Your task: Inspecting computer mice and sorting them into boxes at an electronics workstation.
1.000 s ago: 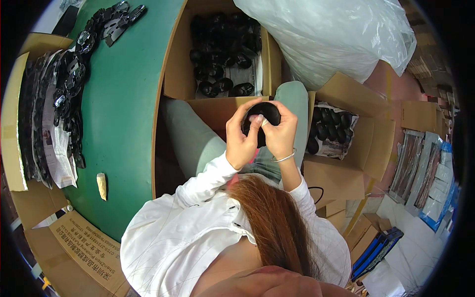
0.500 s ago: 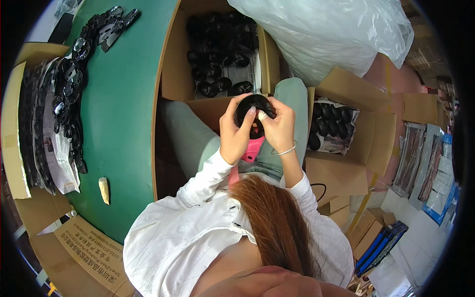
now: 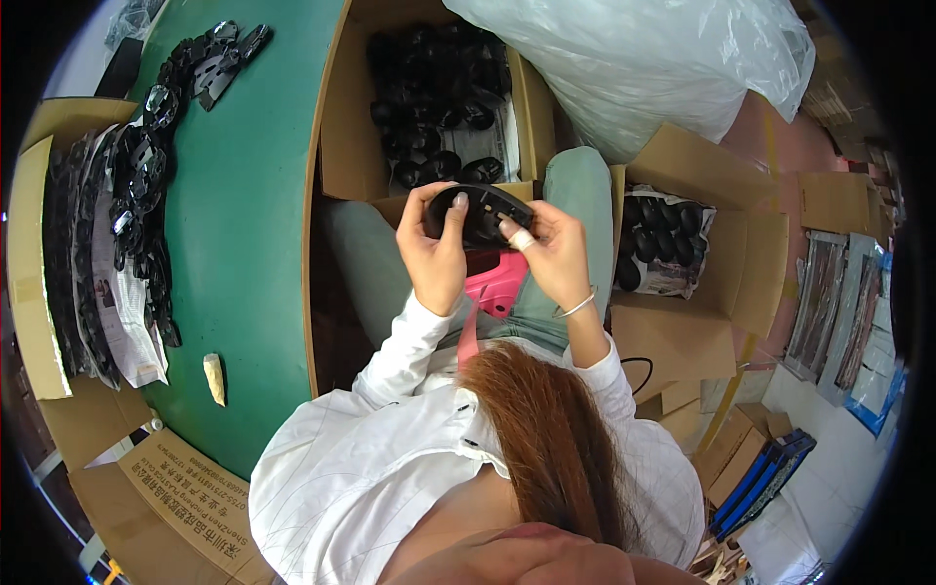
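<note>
Over my lap I hold a black, curved plastic shell [image 3: 476, 220] that looks like a computer mouse housing, with slots and small openings on the side facing up. My left hand [image 3: 437, 244] grips its left end, thumb on top and fingers behind. At its right end my right hand [image 3: 554, 249] grips too, the thumb, wrapped in white, pressed near a small opening. The fingers under the shell are hidden. Just beyond stands a cardboard box [image 3: 353, 146] of similar glossy black pieces [image 3: 434, 107]. A pink object [image 3: 500, 283] shows below my hands.
On the left, a green table [image 3: 239, 224] carries a row of black plastic parts [image 3: 146, 161] and a small cream-coloured piece [image 3: 214, 380]. An open carton [image 3: 726, 273] with black rounded shells [image 3: 663, 234] stands at my right. A large translucent plastic bag [image 3: 643, 68] bulges at the far right.
The shell has tilted, its slotted side now turned up and its shape appearing wider. My left hand has shifted left, and my hands are farther apart, both still gripping it.
</note>
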### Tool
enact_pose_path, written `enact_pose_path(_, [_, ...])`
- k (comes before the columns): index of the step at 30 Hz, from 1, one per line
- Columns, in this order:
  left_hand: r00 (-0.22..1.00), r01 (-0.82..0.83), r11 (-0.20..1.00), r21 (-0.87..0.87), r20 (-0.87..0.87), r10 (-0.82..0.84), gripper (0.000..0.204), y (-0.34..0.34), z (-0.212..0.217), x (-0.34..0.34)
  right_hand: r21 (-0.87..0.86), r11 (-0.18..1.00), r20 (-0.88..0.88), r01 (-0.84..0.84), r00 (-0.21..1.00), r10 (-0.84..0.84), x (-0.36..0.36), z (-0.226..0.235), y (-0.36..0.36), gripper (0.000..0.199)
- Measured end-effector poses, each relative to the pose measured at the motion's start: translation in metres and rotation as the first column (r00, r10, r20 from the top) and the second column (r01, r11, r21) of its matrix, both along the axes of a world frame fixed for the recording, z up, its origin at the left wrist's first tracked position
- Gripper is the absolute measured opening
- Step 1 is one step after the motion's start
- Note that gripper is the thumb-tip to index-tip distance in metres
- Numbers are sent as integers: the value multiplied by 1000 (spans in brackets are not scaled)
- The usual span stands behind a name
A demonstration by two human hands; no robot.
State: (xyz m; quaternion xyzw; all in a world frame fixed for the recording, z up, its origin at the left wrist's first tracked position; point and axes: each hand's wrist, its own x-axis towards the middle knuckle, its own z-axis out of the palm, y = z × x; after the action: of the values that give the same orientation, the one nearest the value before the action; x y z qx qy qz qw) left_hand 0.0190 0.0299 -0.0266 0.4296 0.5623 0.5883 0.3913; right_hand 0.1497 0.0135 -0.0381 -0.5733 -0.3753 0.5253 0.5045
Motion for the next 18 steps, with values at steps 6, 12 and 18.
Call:
enact_pose_path(6, [939, 330, 937, -118, -63, -338, 20, -2, 6, -3, -38, 998, 199, -41, 979, 48, 26, -17, -1, 21])
enact_pose_path(12, [887, 452, 885, -116, -48, -459, 23, -2, 10, 9, -31, 1000, 194, -2, 981, 8, 37, -11, -2, 16])
enact_pose_path(18, [918, 370, 916, -156, -92, -386, 24, -2, -2, 30, 110, 980, 82, 165, 981, -174, 40, -17, -4, 12])
